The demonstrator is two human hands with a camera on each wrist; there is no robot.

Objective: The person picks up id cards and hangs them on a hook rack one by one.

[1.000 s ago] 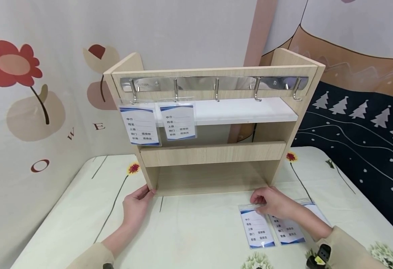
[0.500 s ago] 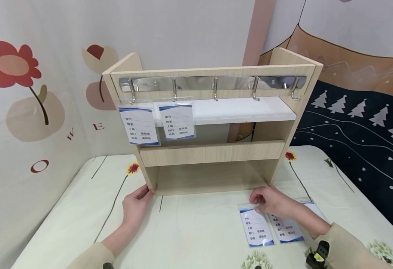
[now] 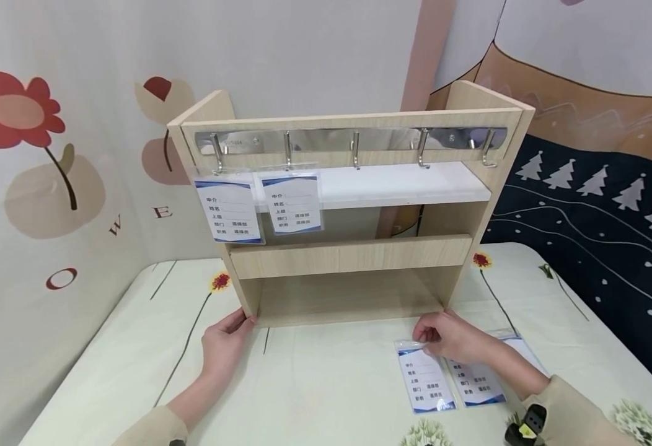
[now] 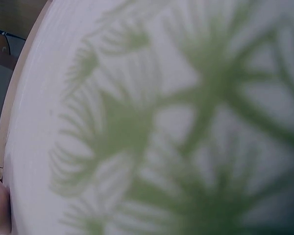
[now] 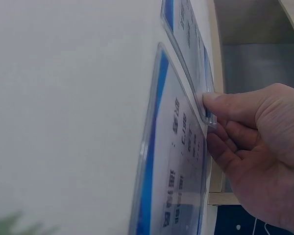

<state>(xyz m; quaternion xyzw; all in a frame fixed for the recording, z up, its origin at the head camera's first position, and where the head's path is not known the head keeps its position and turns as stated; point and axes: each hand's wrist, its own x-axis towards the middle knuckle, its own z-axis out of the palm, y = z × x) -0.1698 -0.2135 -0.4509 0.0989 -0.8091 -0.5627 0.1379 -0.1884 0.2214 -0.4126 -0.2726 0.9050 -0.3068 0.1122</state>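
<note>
Apparently a home, flowered fabric backdrop (image 3: 125,130), tree-print wall covering (image 3: 594,161), floral cloth (image 3: 326,378) underneath

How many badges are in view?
5: left hanging badge and right hanging badge on the rack; pinched badge in the right hand, middle badge beside it, far-right badge partly behind the arm. Others could be hidden there.

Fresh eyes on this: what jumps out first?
The pale wooden shelf in the middle, with a shiny hook strip along its top and two hanging badges at the left end. Next, the right hand near its lower right corner, pinching the top edge of a flat badge. Then the big red flower printed on the backdrop, far left.
</note>
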